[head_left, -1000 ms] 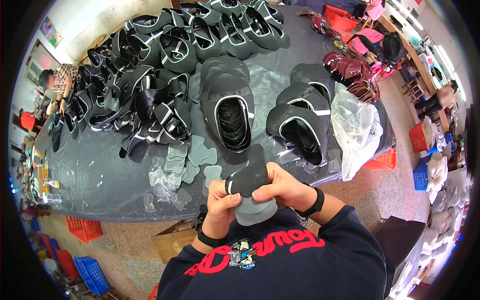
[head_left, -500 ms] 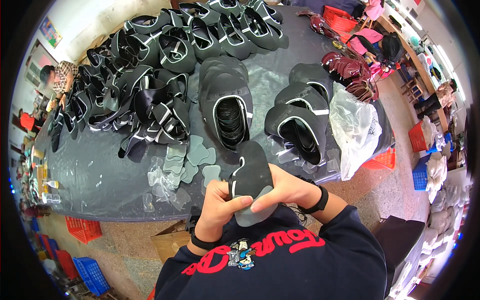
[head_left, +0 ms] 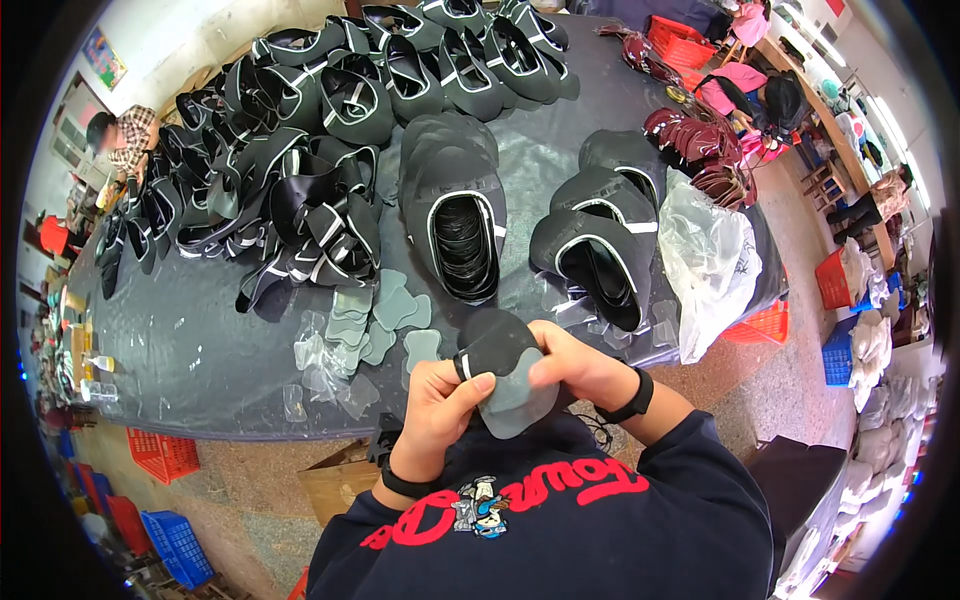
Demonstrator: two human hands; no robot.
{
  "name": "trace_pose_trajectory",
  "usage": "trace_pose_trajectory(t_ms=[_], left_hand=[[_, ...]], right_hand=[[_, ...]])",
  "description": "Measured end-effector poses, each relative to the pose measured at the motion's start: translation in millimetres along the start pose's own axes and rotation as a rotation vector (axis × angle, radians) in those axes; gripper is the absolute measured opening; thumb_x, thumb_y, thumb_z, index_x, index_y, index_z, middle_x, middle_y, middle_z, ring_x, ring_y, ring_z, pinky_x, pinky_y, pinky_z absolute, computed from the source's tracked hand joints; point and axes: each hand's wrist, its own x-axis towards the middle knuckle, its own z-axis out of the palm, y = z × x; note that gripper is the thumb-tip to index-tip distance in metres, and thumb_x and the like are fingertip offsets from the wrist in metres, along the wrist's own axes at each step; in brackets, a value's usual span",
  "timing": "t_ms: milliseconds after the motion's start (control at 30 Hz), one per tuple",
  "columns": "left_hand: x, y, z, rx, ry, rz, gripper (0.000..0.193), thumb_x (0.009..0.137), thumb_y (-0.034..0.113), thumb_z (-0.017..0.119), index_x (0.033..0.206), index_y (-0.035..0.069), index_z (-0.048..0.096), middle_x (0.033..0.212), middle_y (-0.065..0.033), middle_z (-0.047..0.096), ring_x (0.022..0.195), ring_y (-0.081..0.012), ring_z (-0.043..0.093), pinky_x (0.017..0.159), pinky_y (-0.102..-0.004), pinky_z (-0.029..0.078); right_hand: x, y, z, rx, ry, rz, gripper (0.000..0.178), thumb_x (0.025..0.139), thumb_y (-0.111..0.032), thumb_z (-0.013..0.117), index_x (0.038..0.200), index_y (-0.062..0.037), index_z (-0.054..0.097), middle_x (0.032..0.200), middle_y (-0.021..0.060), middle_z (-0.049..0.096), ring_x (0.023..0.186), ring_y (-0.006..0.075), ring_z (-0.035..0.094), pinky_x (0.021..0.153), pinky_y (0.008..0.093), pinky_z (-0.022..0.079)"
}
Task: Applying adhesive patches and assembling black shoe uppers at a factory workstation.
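Observation:
In front of my chest I hold a black shoe upper [head_left: 496,334] with white trim, and a grey curved backing piece [head_left: 521,402] lies against its near end. My left hand [head_left: 437,402] pinches the upper's left edge, thumb on top. The right hand [head_left: 592,372] grips the right side, its thumb pressing where the grey piece meets the black material. Just beyond my left hand, several loose grey pieces [head_left: 392,306] lie on the dark table [head_left: 215,375] beside clear film scraps [head_left: 325,360]. Straight ahead stands a nested stack of black uppers [head_left: 448,165].
A shorter stack of uppers [head_left: 592,222] stands to the right, beside a clear plastic bag [head_left: 708,265]. A big heap of uppers [head_left: 290,105] covers the far left. Maroon uppers [head_left: 700,145] lie at the far right. Red crates [head_left: 163,455] stand below the table. Other people work farther off.
The upper has tipped and turned in my hands, so its far end sits lower and more of the grey piece shows. My right thumb has shifted up and right, away from the left thumb.

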Motion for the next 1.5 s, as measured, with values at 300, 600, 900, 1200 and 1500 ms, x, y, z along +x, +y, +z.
trace_pose_trajectory(t_ms=[300, 600, 900, 1200, 1500], left_hand=[[2, -11, -19, 0.258, -0.258, 0.151, 0.013, 0.082, 0.005, 0.057, 0.078, -0.005, 0.063, 0.06, 0.0001, 0.055, 0.052, -0.0033, 0.045, 0.045, -0.0199, 0.032], [-3, -18, -14, -0.102, -0.049, 0.177, 0.022, 0.084, 0.009, 0.057, 0.097, -0.008, 0.06, 0.087, -0.0084, 0.063, 0.073, -0.0119, 0.057, 0.066, -0.0253, 0.045], [3, 12, -38, 0.744, 0.181, -0.13, 0.017, 0.066, 0.007, 0.075, 0.064, 0.0, 0.06, 0.06, -0.0013, 0.057, 0.052, -0.0051, 0.047, 0.048, -0.0181, 0.034], [17, 3, -52, 0.175, -0.518, -0.332, 0.032, 0.069, 0.016, 0.072, 0.09, -0.005, 0.062, 0.088, -0.0034, 0.061, 0.087, -0.0086, 0.053, 0.075, -0.0242, 0.041], [6, 11, 2, -0.033, 0.148, 0.029, 0.014, 0.081, 0.006, 0.061, 0.085, -0.008, 0.064, 0.079, -0.0089, 0.065, 0.069, -0.0103, 0.059, 0.062, -0.0232, 0.047]], right_hand=[[4, 1, 9, 0.073, 0.055, 0.065, 0.025, 0.067, -0.006, 0.064, 0.09, 0.0003, 0.06, 0.084, 0.0034, 0.061, 0.079, 0.01, 0.056, 0.072, 0.0232, 0.043], [1, -8, -28, 0.013, -0.174, -0.062, 0.02, 0.081, -0.017, 0.058, 0.089, 0.0016, 0.059, 0.083, 0.0027, 0.059, 0.077, 0.0078, 0.053, 0.07, 0.0233, 0.042], [1, -31, -14, -0.996, 0.091, -0.25, 0.014, 0.086, -0.008, 0.051, 0.093, 0.0017, 0.056, 0.076, 0.0098, 0.06, 0.067, 0.0165, 0.056, 0.064, 0.0276, 0.043], [19, -27, 3, -0.995, -0.2, -0.291, 0.013, 0.084, -0.008, 0.052, 0.095, -0.0037, 0.057, 0.079, 0.0109, 0.062, 0.07, 0.0249, 0.06, 0.063, 0.0326, 0.045], [-9, -36, 22, -0.945, 0.616, -0.769, 0.007, 0.081, -0.002, 0.055, 0.086, -0.0003, 0.059, 0.083, 0.0092, 0.057, 0.077, 0.0169, 0.055, 0.07, 0.0274, 0.043]])
